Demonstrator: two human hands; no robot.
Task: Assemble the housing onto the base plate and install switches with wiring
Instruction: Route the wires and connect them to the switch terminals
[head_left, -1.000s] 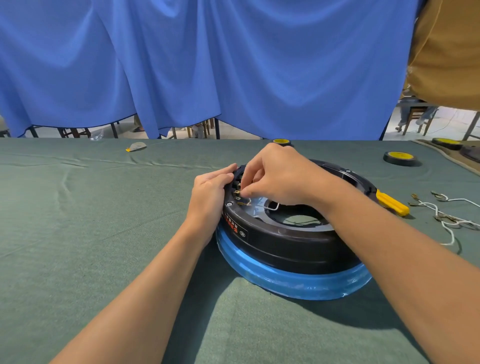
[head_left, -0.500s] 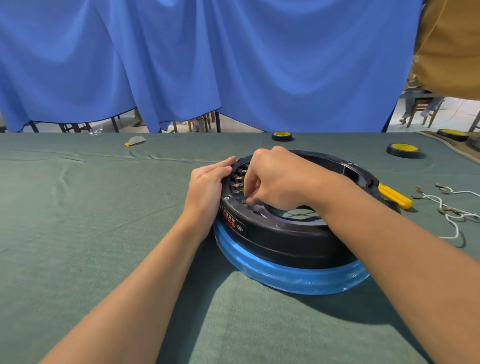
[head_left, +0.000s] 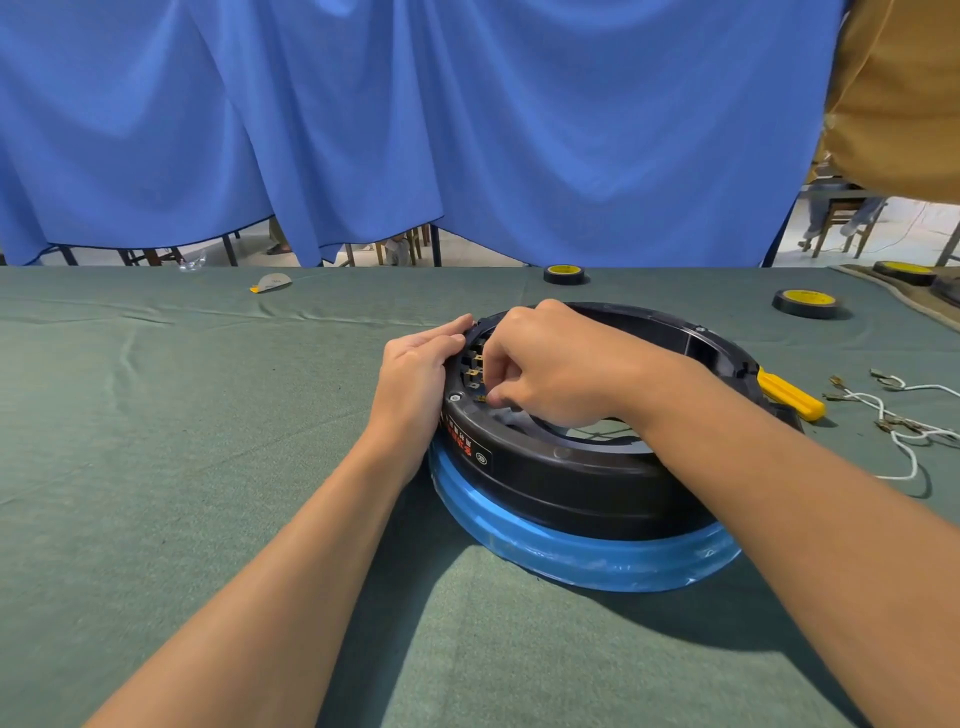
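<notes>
**Housing (head_left: 561, 478) braced for wiring**

It sits on the base plate (head_left: 571, 558). The left hand (head_left: 415, 384) presses flat-fingered against its outer wall, likely to steady it, while the right hand (head_left: 550, 374) pinches a terminal (head_left: 482, 398) inside the rim with curled fingers.

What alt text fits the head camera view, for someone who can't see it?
A person's right hand works with curled fingers at brass terminals inside a black housing on a blue base, while the left hand touches its rim. A yellow-handled screwdriver and white wires lie right of it on green cloth.
</notes>
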